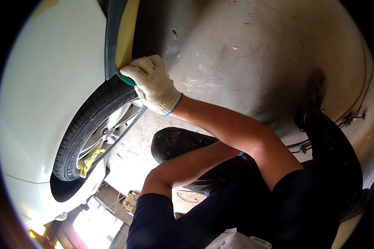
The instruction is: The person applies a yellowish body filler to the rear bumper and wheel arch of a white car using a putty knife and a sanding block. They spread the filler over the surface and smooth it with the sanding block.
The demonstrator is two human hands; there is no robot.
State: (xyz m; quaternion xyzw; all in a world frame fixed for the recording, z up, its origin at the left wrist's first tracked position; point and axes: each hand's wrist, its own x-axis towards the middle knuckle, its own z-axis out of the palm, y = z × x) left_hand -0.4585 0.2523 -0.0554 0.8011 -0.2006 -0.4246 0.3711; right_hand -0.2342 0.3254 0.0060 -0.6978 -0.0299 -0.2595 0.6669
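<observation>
We see our right hand (153,85) in the upper middle of the frame, in a white knit glove (162,93) with a blue-edged cuff. Its fingers are curled in at the lower end of a yellow strip (126,35) and the dark trim (113,37) beside it. A green patch (126,79) shows by the thumb; we cannot tell whether it belongs to the glove or is something held, nor whether the fingers pinch anything.

The strip and trim run along the edge of the white car (50,87), which fills the left of the frame. Just below our glove, left of centre, sits the wheel (106,130), its black tyre (77,128) turned toward the left and a yellow ribbon (86,166) hanging at its spokes.

Our left forearm (191,166) crosses the lower middle and passes under the right one. The left hand is hidden there, so we cannot tell how its fingers stand or what they touch; a bit of blue shows at the wrist.

Our dark knee (174,143) is at the centre, over the grey floor (237,62). Cables (353,114) lie at the right, and a tan bag (131,201) is at the lower left.
</observation>
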